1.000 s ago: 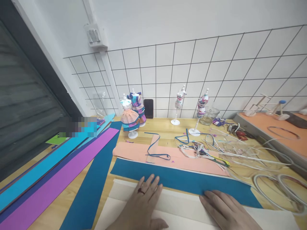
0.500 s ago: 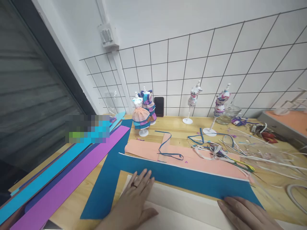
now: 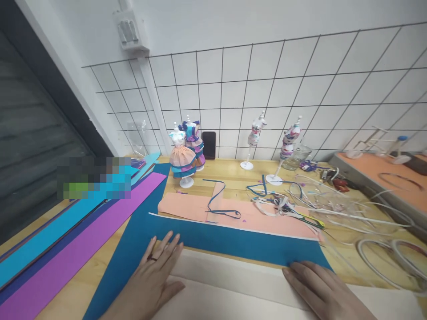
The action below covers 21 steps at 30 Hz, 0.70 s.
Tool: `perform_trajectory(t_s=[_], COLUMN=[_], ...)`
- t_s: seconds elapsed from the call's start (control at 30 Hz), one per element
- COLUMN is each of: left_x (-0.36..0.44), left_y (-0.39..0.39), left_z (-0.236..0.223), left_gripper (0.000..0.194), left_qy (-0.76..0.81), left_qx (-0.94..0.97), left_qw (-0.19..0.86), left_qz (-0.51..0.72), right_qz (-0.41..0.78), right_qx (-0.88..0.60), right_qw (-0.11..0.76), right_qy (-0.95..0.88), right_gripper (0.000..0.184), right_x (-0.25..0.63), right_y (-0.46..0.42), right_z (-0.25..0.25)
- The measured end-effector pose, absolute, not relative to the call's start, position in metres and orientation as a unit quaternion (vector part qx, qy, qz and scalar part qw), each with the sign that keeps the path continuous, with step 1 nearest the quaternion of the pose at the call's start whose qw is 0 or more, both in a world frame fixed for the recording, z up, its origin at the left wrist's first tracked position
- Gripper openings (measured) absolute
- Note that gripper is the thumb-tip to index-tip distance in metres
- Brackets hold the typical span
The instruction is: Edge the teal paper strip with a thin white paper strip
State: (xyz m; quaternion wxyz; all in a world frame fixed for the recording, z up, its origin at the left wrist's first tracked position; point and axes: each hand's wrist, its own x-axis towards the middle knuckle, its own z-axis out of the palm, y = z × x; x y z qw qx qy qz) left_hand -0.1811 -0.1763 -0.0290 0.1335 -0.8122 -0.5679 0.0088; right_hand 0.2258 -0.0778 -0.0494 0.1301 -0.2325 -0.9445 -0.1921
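My left hand (image 3: 156,269) lies flat with its fingers spread, on the left end of a cream sheet (image 3: 230,267). Its fingertips reach the blue piece (image 3: 233,243), and a dark ring is on one finger. At the sheet's right part, my right hand (image 3: 320,289) is bent, thumb and fingers close together on the upper edge; the fingertips are partly hidden. A folded band runs along the sheet's top. Whether the sheet is cloth or paper I cannot tell. Behind the blue piece's white edge lies a peach piece (image 3: 187,206), with a thin blue ribbon (image 3: 216,195) across it.
Purple (image 3: 83,244) and light blue strips (image 3: 60,231) lie at the left. Dressed mini mannequins (image 3: 183,158) and a phone (image 3: 209,146) stand at the back, with two more mannequins (image 3: 256,133) farther right. Scissors (image 3: 310,220) and tangled white ribbons (image 3: 353,213) lie at the right.
The camera view has turned to the right, so everything sits farther left. My left hand has slid left along the cream sheet toward the blue piece. My right hand stays on the sheet's edge.
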Motion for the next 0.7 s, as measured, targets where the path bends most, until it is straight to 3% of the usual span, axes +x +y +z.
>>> perform_trajectory(t_s=[0.23, 0.47, 0.7], left_x=[-0.15, -0.05, -0.033], left_y=[-0.162, -0.131, -0.126], left_z=[-0.034, -0.028, -0.05], left_gripper=[0.063, 0.078, 0.077], left_qy=[-0.567, -0.423, -0.431], left_qx=[-0.792, -0.901, -0.894], left_qw=[0.212, 0.066, 0.073], left_qz=[-0.081, -0.07, -0.097], right_qz=[-0.12, -0.112, -0.121], right_qx=[-0.279, -0.314, -0.313], right_qw=[0.113, 0.136, 0.184], right_qy=[-0.946, -0.933, -0.924], right_gripper=[0.033, 0.041, 0.04], right_x=[0.216, 0.211, 0.204], right_y=[-0.084, -0.089, -0.089], right_z=[-0.04, -0.049, -0.036])
